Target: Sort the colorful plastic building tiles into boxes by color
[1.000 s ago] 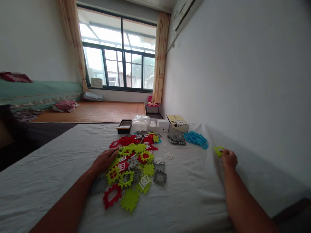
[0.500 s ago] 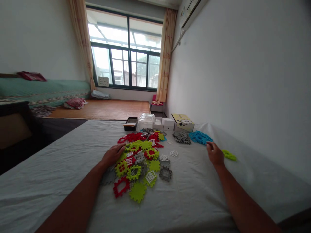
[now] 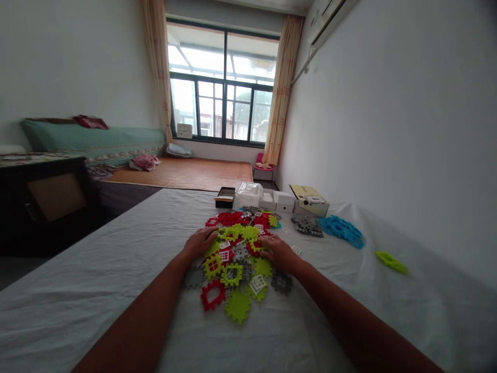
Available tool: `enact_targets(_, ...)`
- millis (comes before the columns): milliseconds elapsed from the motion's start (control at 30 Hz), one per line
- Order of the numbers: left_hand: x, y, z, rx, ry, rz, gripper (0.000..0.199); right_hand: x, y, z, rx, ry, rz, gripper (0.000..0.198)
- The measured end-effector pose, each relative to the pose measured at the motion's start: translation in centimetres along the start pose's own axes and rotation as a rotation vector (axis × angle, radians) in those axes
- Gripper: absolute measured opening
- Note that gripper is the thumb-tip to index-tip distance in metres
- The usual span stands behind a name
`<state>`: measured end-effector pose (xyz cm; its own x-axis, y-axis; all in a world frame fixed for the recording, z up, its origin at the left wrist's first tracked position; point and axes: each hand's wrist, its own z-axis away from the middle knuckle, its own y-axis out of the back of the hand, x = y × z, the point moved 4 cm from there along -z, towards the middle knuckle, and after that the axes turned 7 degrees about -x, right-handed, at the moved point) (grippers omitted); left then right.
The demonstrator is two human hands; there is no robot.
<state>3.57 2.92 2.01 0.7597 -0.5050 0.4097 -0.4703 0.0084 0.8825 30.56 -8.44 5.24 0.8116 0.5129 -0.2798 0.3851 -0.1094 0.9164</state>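
A heap of toothed plastic building tiles lies on the cloth between my hands, with lime, red and grey pieces mixed with white window-grid inserts. My left hand (image 3: pixel 199 244) rests against the heap's left side, its fingers stretched over lime tiles. Over the right side is my right hand (image 3: pixel 280 253), palm down, its fingers reaching onto a lime-and-red tile (image 3: pixel 254 246). Neither hand shows a tile lifted. Toward me in the heap lie a red square frame tile (image 3: pixel 204 301), a solid lime tile (image 3: pixel 238 306) and a white window insert (image 3: pixel 257 284).
Grey tiles (image 3: pixel 307 226) and blue tiles (image 3: pixel 341 231) form separate groups at the right, with lime tiles (image 3: pixel 391 262) farther out. Along the back stand a black box (image 3: pixel 225 198), a clear container (image 3: pixel 249 194), white boxes (image 3: pixel 284 201) and a yellow box (image 3: pixel 310 200).
My right hand has moved left from beside the blue tiles to the heap. My left hand stays at the heap's left side. The view has turned left.
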Motion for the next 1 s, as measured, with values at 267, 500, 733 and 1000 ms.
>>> enact_targets(267, -0.4, -0.2, -0.3, -0.002, 0.022, -0.015, 0.046, 1.4, 0.1, 0.2, 0.094, -0.01, 0.029, 0.031)
enact_targets(500, -0.5, -0.2, -0.5, 0.0, -0.006, -0.004, 0.05, 15.1, 8.3, 7.0, 0.416, -0.479, -0.033, 0.036)
enact_targets(733, -0.6, -0.2, -1.1, -0.012, 0.01, 0.022, 0.051, 23.1, 12.1, 24.5, 0.887, -1.23, 0.141, 0.039)
enact_targets(1000, -0.7, -0.1, -1.0, -0.021, 0.015, 0.006, 0.052, 24.5, 12.2, 29.3, 0.962, -1.468, 0.128, 0.035)
